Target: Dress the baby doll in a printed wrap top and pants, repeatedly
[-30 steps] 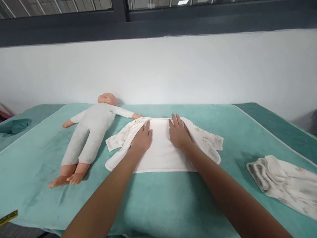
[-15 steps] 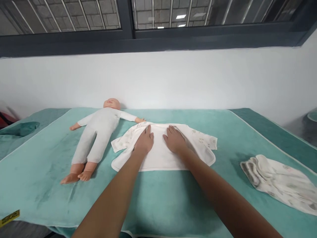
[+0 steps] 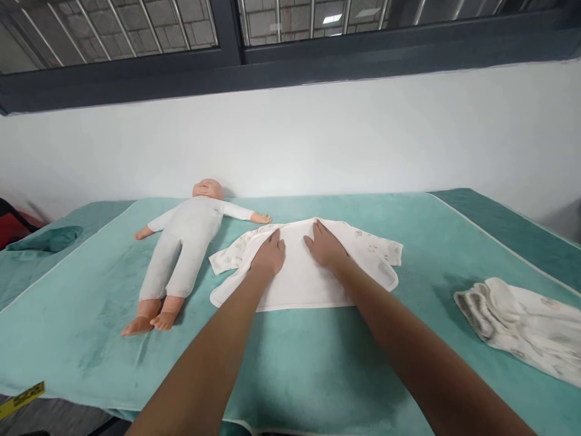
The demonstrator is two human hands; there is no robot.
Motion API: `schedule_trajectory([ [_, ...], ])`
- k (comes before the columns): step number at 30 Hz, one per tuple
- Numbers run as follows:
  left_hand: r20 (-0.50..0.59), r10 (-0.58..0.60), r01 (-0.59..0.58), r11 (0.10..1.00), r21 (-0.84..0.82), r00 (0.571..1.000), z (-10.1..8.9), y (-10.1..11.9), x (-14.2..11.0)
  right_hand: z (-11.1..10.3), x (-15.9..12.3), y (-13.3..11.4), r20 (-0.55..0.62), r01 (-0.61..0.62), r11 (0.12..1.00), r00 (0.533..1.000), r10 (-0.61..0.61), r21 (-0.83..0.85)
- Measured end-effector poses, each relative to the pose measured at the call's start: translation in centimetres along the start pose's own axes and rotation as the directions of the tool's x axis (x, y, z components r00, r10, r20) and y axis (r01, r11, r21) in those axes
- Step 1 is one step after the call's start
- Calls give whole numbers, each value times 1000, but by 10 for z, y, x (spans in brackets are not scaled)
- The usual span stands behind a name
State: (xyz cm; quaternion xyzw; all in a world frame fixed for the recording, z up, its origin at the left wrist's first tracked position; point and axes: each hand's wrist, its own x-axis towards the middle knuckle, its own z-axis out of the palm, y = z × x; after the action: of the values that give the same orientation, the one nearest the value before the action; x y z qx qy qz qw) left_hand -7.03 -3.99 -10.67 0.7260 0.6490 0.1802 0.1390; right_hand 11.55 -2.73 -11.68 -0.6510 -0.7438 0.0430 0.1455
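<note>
A white baby shirt (image 3: 295, 278) with small prints on its sleeves lies spread open on the green bedding, its plain inner side up. My left hand (image 3: 269, 251) rests flat on its left front flap near the neckline, fingers stretched out. On the other flap lies my right hand (image 3: 325, 245), also flat, with its thumb apart from the fingers. Both hands press on the cloth without gripping it. Left of the shirt, a baby doll (image 3: 186, 236) in a white body suit lies on its back, one hand close to the left sleeve.
Folded printed baby clothing (image 3: 521, 327) lies at the right on the green bed cover (image 3: 91, 272). A white wall (image 3: 290, 139) with a dark window frame (image 3: 318, 60) stands behind the bed. A yellow label (image 3: 22, 399) shows at the lower left edge.
The camera view has shifted. Both hands stay on the shirt; my right hand's fingers have drawn closer together near the neckline, whose edge now peaks there.
</note>
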Motion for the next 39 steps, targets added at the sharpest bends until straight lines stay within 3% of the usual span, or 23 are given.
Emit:
schedule_trajectory([
  [5,26,4,-4,1000,-3,1000,1,-3,3,-3,-1,0,-6,34,998,999,-34,-59],
  [12,17,37,-37,999,-8,999,2,-2,-3,-13,-22,-13,16,251,956,968,-251,-150],
  [21,9,76,-76,997,28,997,-4,-2,-42,-15,-57,-13,49,264,946,964,-260,-186],
  [24,20,106,-107,993,47,994,-7,-4,-62,-14,-72,-15,42,198,963,980,-194,-180],
  [28,45,166,-170,981,96,985,-11,-10,-84,-16,-79,-18,13,-17,987,1000,19,-162],
  [33,79,149,-155,985,78,986,-19,-14,-101,-27,-61,-11,46,-143,978,987,152,-155],
  [39,71,103,-106,994,40,992,-24,-13,-104,-42,-35,4,-22,-290,931,956,293,-222],
])
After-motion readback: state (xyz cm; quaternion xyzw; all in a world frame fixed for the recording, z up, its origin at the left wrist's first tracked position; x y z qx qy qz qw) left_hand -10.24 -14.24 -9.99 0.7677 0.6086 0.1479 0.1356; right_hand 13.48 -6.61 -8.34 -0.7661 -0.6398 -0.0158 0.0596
